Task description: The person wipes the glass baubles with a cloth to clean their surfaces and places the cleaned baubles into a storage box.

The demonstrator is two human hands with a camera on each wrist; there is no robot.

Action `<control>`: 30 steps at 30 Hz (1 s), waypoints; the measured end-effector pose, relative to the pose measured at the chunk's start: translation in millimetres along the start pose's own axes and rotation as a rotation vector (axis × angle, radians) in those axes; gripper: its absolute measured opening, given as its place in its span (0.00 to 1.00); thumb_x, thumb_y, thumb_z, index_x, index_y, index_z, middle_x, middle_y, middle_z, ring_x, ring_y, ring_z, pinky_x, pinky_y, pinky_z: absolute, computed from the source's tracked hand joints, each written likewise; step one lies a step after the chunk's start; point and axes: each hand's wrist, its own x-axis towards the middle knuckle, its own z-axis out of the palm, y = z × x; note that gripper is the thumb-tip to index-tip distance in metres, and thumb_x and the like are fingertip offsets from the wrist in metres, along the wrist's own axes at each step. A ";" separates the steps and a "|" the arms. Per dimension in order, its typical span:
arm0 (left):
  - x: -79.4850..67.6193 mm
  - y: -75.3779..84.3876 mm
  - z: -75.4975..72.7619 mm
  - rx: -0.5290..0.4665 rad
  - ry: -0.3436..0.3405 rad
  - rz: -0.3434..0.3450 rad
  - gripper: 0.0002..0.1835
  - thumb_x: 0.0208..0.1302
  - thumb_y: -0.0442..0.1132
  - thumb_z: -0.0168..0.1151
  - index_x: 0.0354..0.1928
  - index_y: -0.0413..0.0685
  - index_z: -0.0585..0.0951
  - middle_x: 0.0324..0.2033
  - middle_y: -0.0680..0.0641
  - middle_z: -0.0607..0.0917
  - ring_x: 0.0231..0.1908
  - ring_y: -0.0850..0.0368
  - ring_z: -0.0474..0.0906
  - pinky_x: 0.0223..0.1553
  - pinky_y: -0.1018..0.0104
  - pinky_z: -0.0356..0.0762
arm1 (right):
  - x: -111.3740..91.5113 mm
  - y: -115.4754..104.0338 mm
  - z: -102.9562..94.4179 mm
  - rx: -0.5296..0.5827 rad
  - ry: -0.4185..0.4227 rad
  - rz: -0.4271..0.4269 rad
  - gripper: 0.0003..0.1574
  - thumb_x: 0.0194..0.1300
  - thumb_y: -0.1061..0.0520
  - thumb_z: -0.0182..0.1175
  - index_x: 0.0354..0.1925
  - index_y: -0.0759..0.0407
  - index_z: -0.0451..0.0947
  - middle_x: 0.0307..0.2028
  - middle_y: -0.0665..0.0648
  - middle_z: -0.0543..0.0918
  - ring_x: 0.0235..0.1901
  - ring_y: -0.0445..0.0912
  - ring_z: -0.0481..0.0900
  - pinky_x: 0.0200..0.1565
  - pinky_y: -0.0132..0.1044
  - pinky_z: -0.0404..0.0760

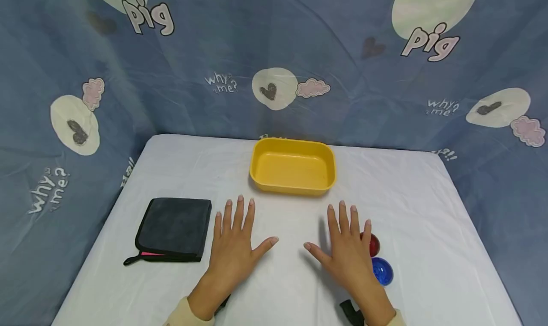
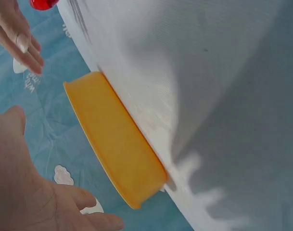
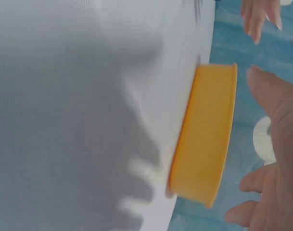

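Both hands hover over the white table with fingers straight and spread, palms down, holding nothing. My left hand (image 1: 233,252) is between a dark zippered case (image 1: 174,227) and the middle of the table. To the right, my right hand (image 1: 348,254) partly covers a red round object (image 1: 374,245) and a small blue bowl (image 1: 382,271). Beyond the fingertips stands a yellow rectangular tub (image 1: 293,187), its inside bare; its side also shows in the left wrist view (image 2: 115,139) and the right wrist view (image 3: 204,132).
A black object (image 1: 352,312) lies by the right wrist, partly hidden by it. Another dark thing peeks out beside the left wrist. The white cloth-covered table (image 1: 428,212) ends at a blue printed curtain (image 1: 342,112) behind and at both sides.
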 end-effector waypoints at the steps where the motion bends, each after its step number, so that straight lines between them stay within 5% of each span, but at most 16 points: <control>1: 0.1 -1.0 -0.4 0.002 -0.002 -0.010 0.58 0.66 0.80 0.48 0.84 0.48 0.50 0.82 0.38 0.45 0.80 0.35 0.32 0.76 0.36 0.35 | -0.3 2.5 -1.3 0.003 0.011 0.005 0.70 0.62 0.18 0.59 0.83 0.58 0.51 0.81 0.69 0.48 0.79 0.69 0.42 0.71 0.74 0.39; 10: 1.0 -12.2 -1.5 -0.013 -0.003 -0.100 0.60 0.65 0.81 0.48 0.84 0.44 0.48 0.80 0.29 0.43 0.78 0.25 0.36 0.75 0.34 0.33 | -5.1 23.6 -12.4 0.034 0.011 0.105 0.73 0.59 0.27 0.71 0.80 0.70 0.51 0.77 0.79 0.51 0.76 0.75 0.47 0.72 0.71 0.46; 16: -6.5 -33.5 -3.4 -0.021 0.039 -0.168 0.62 0.68 0.73 0.57 0.81 0.30 0.48 0.78 0.22 0.44 0.78 0.25 0.37 0.76 0.35 0.32 | -12.0 33.1 -21.7 0.029 -0.059 0.205 0.75 0.59 0.33 0.74 0.75 0.83 0.49 0.73 0.88 0.51 0.73 0.78 0.52 0.72 0.70 0.52; 21: -15.5 -56.1 -6.4 -0.012 0.025 -0.239 0.64 0.66 0.66 0.66 0.77 0.21 0.46 0.77 0.20 0.42 0.77 0.24 0.35 0.72 0.27 0.31 | -14.3 37.9 -25.7 0.020 -0.103 0.225 0.66 0.59 0.38 0.76 0.72 0.82 0.57 0.69 0.86 0.61 0.67 0.77 0.64 0.68 0.71 0.59; 25: -17.8 -70.5 -8.8 0.006 -0.029 -0.323 0.63 0.67 0.64 0.65 0.77 0.19 0.44 0.76 0.18 0.40 0.76 0.21 0.33 0.65 0.16 0.32 | -13.1 40.8 -28.4 0.000 -0.131 0.218 0.58 0.59 0.41 0.77 0.66 0.81 0.64 0.55 0.80 0.75 0.52 0.73 0.79 0.63 0.71 0.67; 30: -19.0 -81.4 -9.1 0.004 -0.059 -0.370 0.56 0.73 0.55 0.63 0.75 0.15 0.45 0.73 0.14 0.42 0.75 0.17 0.37 0.66 0.18 0.41 | -12.8 43.3 -28.5 0.010 -0.139 0.210 0.46 0.61 0.49 0.77 0.58 0.82 0.68 0.47 0.75 0.80 0.45 0.72 0.83 0.59 0.69 0.72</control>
